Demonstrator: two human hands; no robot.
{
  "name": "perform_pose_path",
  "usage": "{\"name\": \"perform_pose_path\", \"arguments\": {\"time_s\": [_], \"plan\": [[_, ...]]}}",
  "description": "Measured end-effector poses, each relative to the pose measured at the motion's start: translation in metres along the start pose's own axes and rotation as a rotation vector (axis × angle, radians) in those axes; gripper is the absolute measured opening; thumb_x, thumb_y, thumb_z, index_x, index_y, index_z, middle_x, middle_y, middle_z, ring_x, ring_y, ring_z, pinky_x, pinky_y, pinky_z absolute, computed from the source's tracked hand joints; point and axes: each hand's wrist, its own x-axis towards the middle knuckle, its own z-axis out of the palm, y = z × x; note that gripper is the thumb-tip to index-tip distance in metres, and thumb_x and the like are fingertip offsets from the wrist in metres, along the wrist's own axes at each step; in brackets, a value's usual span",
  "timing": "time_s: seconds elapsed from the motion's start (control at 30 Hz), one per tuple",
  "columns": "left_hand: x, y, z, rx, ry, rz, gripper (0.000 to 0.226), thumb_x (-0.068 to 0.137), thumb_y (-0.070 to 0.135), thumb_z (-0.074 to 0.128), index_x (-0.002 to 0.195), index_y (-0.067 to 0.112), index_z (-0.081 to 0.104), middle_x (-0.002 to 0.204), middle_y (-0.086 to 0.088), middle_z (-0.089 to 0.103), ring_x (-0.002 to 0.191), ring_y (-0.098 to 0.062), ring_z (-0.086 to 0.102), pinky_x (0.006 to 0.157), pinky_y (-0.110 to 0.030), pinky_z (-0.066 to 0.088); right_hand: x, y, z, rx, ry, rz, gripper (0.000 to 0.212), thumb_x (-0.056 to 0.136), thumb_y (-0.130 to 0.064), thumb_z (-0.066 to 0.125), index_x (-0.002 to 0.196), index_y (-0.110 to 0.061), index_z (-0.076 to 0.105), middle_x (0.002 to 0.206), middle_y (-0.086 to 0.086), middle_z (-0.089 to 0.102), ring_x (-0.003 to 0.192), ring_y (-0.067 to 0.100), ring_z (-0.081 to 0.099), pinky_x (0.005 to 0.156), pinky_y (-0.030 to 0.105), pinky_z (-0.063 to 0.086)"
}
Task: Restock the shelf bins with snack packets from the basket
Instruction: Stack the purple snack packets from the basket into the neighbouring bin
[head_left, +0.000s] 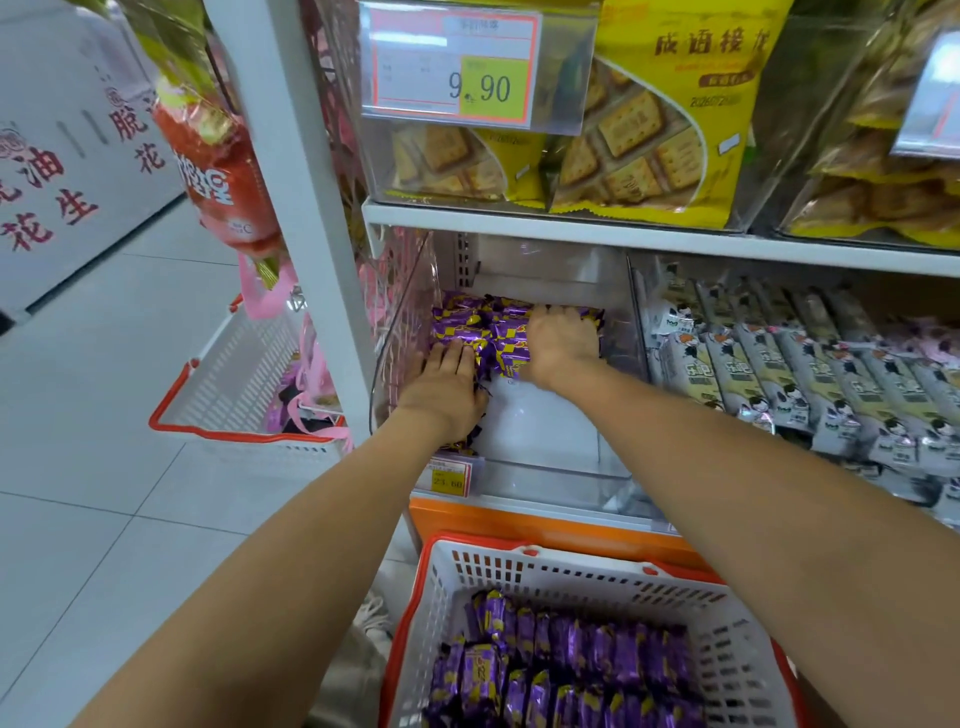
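Fingers (453, 359) of left hand (445, 389) straight, pressing purple packets (467, 325) in clear bin (540, 436); right hand (563, 345) curled over same pile. More in basket (524, 546) below. Likely light, crinkly, slippery: scoop handfuls by sides

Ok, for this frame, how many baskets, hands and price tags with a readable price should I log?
Baskets: 2, near basket and left basket
Hands: 2, left hand and right hand
Readable price tags: 2, 9.90 tag and 23.60 tag
Total: 6
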Motion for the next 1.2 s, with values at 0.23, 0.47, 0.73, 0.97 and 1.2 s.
{"name": "perform_pose_path", "arguments": {"time_s": [0.23,0.47,0.73,0.97,1.2], "plan": [[0.002,0.001,0.0,0.011,-0.005,-0.011,0.063,0.104,0.038,0.026,0.155,0.009,0.002,0.163,-0.007,-0.002,0.15,-0.026,-0.001,0.121,-0.042,0.0,0.002,-0.006,0.014,-0.001,0.095,-0.002,0.045,0.086,-0.018,0.068,0.127,-0.007,0.053,0.133,0.014,0.042,0.125,0.03,0.04,0.099,0.038,0.038],[0.003,0.0,-0.001,-0.008,-0.026,-0.012,0.064,0.104,0.037,0.027,0.155,0.009,0.001,0.163,-0.007,-0.003,0.15,-0.027,-0.003,0.121,-0.043,0.0,0.0,-0.007,0.02,0.248,0.135,0.005,0.051,0.077,0.002,0.074,0.12,-0.002,0.047,0.122,0.017,0.051,0.106,0.035,0.059,0.082,0.041,0.05],[0.002,0.001,-0.001,-0.018,-0.043,-0.019,0.064,0.104,0.038,0.027,0.155,0.01,0.001,0.163,-0.006,-0.005,0.15,-0.026,-0.004,0.121,-0.042,-0.001,-0.004,-0.001,0.029,0.219,0.117,-0.049,0.027,0.082,0.012,0.06,0.106,0.001,0.069,0.123,0.019,0.049,0.105,0.036,0.057,0.089,0.041,0.051],[-0.008,0.003,-0.006,-0.085,0.005,-0.026,0.063,0.104,0.04,0.028,0.155,0.009,0.009,0.163,-0.01,0.003,0.149,-0.027,0.001,0.121,-0.042,0.006,-0.016,0.002,0.024,0.278,0.157,-0.11,0.034,0.079,0.01,0.062,0.11,-0.004,0.064,0.132,0.016,0.04,0.118,0.034,0.043,0.092,0.044,0.048],[-0.048,0.015,-0.024,-0.125,0.262,0.018,0.041,0.1,0.031,0.041,0.132,0.01,0.053,0.137,-0.015,0.048,0.126,-0.032,0.042,0.098,-0.04,0.042,-0.054,0.007,-0.007,0.413,0.199,-0.179,0.028,0.087,-0.007,0.06,0.114,-0.01,0.065,0.121,0.014,0.053,0.107,0.034,0.056,0.086,0.042,0.05]]}}
